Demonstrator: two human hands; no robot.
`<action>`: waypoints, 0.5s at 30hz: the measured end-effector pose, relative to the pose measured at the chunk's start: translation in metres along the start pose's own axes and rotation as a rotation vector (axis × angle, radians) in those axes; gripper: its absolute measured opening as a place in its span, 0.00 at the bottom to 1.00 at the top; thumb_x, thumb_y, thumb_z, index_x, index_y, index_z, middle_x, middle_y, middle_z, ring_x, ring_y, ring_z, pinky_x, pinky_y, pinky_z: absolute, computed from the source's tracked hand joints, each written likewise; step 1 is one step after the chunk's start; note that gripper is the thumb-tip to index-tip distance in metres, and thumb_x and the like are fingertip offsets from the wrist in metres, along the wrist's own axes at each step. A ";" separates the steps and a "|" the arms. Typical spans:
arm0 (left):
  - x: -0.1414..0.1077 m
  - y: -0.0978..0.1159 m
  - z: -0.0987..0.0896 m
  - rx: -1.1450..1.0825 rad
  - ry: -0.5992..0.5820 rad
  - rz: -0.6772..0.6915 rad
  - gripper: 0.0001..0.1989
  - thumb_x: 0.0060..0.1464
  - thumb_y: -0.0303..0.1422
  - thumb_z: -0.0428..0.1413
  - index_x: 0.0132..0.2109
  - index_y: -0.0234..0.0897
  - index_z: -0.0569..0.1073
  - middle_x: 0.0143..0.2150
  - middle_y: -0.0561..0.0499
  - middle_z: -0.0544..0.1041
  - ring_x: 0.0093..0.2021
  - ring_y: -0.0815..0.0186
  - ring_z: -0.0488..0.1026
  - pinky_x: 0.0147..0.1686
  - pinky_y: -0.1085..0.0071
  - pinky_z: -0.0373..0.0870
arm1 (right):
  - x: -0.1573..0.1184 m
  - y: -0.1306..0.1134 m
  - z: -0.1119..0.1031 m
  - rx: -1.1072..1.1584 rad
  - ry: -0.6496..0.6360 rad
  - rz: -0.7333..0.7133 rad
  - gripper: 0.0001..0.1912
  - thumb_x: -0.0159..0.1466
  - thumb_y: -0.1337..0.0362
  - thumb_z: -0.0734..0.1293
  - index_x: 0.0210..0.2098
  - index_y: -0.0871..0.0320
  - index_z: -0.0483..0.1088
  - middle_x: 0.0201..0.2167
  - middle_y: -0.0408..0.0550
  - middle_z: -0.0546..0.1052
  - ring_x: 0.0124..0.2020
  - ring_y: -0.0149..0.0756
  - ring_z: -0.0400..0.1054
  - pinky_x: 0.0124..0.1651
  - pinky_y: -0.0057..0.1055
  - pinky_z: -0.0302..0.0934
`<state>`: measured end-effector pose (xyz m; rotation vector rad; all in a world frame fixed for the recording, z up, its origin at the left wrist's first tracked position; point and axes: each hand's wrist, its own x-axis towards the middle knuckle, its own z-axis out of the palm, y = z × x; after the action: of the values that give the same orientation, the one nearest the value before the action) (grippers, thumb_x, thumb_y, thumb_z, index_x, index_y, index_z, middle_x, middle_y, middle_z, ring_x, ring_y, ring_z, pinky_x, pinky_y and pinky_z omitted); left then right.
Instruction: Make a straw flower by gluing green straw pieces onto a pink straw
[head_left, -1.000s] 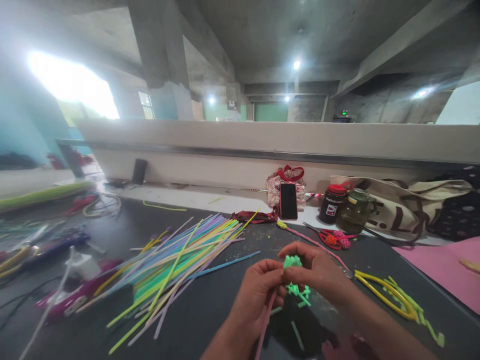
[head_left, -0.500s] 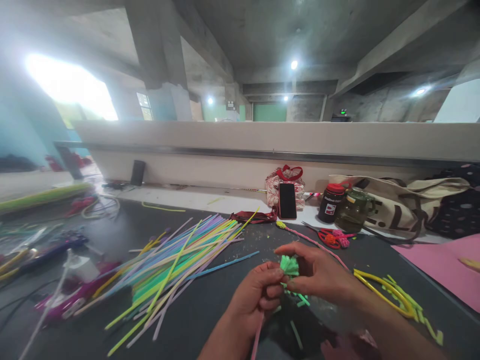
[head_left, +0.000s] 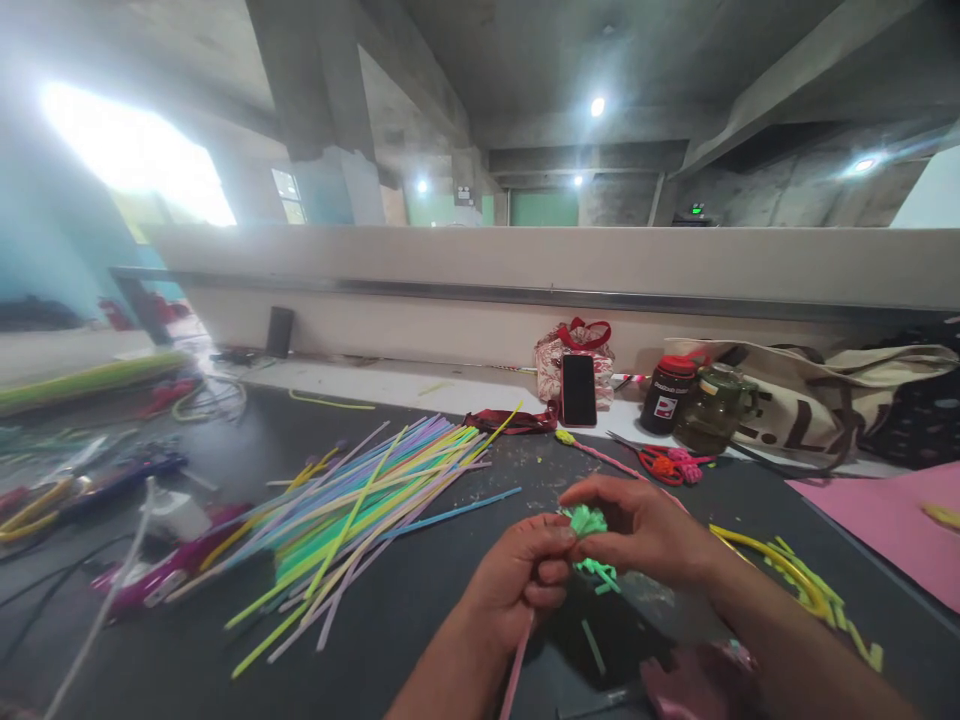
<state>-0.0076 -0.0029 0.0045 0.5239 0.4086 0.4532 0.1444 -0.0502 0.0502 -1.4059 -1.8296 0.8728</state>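
Observation:
My left hand is closed in a pinch at the base of a mint-green fuzzy flower head, which looks made of pipe cleaners. A pink stem runs down out of the same hand. My right hand curls around the green head from the right, thumb and fingers pressed at its edges. Short green pipe cleaner pieces lie on the dark table just below. Beyond my hands lies a finished-looking pink stem with a yellow tip.
A heap of coloured pipe cleaners spreads to the left. Red-handled scissors lie ahead, near a phone, a dark bottle and a jug. At right are a yellow-handled tool, yellow-green cuttings and pink sheet.
My view has tilted down slightly. Both hands stay at the green head, and the right fingers have drawn in closer around it.

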 end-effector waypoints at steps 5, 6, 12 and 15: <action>0.003 0.000 -0.001 0.042 0.023 0.018 0.07 0.38 0.22 0.56 0.26 0.31 0.63 0.19 0.57 0.64 0.12 0.85 0.47 0.10 0.87 0.36 | 0.002 0.003 0.003 0.076 0.000 0.003 0.14 0.51 0.69 0.65 0.38 0.56 0.67 0.25 0.40 0.69 0.22 0.26 0.59 0.21 0.21 0.54; 0.004 -0.001 -0.001 0.051 0.024 0.025 0.07 0.38 0.23 0.56 0.25 0.31 0.63 0.19 0.57 0.64 0.12 0.85 0.47 0.09 0.87 0.36 | 0.003 0.005 0.003 0.081 0.004 0.003 0.14 0.51 0.69 0.65 0.38 0.56 0.67 0.25 0.40 0.68 0.21 0.26 0.59 0.20 0.21 0.54; 0.005 -0.003 0.000 0.111 0.015 0.064 0.06 0.38 0.25 0.56 0.23 0.30 0.64 0.18 0.57 0.64 0.11 0.85 0.48 0.09 0.87 0.37 | 0.003 0.009 0.003 0.100 0.019 0.043 0.15 0.50 0.69 0.66 0.39 0.56 0.67 0.23 0.39 0.69 0.20 0.26 0.60 0.19 0.21 0.55; 0.004 -0.004 0.003 0.186 0.037 0.096 0.08 0.43 0.32 0.55 0.27 0.28 0.68 0.19 0.54 0.66 0.11 0.83 0.54 0.08 0.86 0.43 | 0.002 0.008 -0.002 0.213 -0.010 0.098 0.15 0.51 0.69 0.65 0.40 0.56 0.65 0.23 0.39 0.71 0.19 0.26 0.62 0.19 0.21 0.57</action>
<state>-0.0016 -0.0046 0.0035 0.7180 0.4652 0.5214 0.1495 -0.0468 0.0451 -1.3658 -1.6322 1.0914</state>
